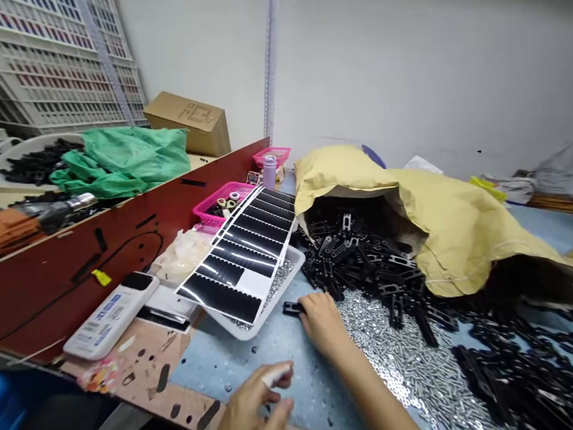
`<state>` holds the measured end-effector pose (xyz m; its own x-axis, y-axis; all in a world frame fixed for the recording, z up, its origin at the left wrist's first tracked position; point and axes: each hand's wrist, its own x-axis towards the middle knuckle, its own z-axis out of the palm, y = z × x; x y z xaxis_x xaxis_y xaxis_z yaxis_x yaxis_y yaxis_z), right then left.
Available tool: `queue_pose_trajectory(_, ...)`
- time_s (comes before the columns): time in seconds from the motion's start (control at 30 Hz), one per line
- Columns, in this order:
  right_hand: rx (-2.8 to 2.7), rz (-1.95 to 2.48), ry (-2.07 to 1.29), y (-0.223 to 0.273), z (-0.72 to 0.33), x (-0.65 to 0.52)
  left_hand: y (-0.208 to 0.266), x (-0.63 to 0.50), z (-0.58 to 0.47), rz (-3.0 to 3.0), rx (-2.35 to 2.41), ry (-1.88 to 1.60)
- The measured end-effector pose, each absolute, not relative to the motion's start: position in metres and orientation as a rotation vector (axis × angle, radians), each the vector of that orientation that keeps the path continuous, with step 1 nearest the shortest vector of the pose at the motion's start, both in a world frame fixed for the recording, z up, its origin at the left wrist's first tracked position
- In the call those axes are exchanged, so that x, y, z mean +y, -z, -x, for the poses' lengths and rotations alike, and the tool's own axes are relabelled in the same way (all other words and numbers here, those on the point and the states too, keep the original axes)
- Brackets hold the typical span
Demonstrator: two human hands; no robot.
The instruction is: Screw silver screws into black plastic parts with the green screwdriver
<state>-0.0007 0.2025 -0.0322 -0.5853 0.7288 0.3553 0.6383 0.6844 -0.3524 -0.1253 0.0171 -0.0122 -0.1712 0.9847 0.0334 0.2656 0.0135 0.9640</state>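
Observation:
My right hand (323, 324) is over the blue tabletop, its fingers closed at the right end of a small black plastic piece (291, 309). Nearer the table's front edge, my left hand (253, 412) has its fingers curved and apart, with nothing visible between them. White tape (276, 374) is wrapped around one of its fingers. To the right of my right hand lies a spread of small silver screws (404, 358). Behind these, a heap of black slotted plastic parts (355, 256) spills out of a yellow sack (345, 166).
A sheet of black stickers (249, 245) lies across a white tray (251, 332) of small metal pieces. A white power bank-like case (109, 317), a pink basket (206, 212) and a red-brown divider board (119, 256) are on the left. More black parts (536, 380) lie at right.

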Motion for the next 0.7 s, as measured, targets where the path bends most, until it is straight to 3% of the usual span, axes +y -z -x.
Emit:
queue_pose_trajectory(0.13,-2.279,1.12,-0.318,0.023,-0.027,0.159,0.027,0.063,0.117,-1.006,1.456,-1.304)
queue_pose_trajectory(0.3,-2.163,0.995,-0.627,0.019,-0.068,0.13,0.027,0.099,0.086,-0.811,1.353,-1.312)
queue_pose_trajectory(0.5,-1.648,1.806,-0.179,0.013,-0.196,0.216,0.038,0.1,0.07,-0.946,1.337,-1.026)
queue_pose_trajectory(0.7,-1.696,2.064,-0.24,0.023,-0.246,0.27,0.035,0.104,0.057,-0.757,1.238,-0.945)
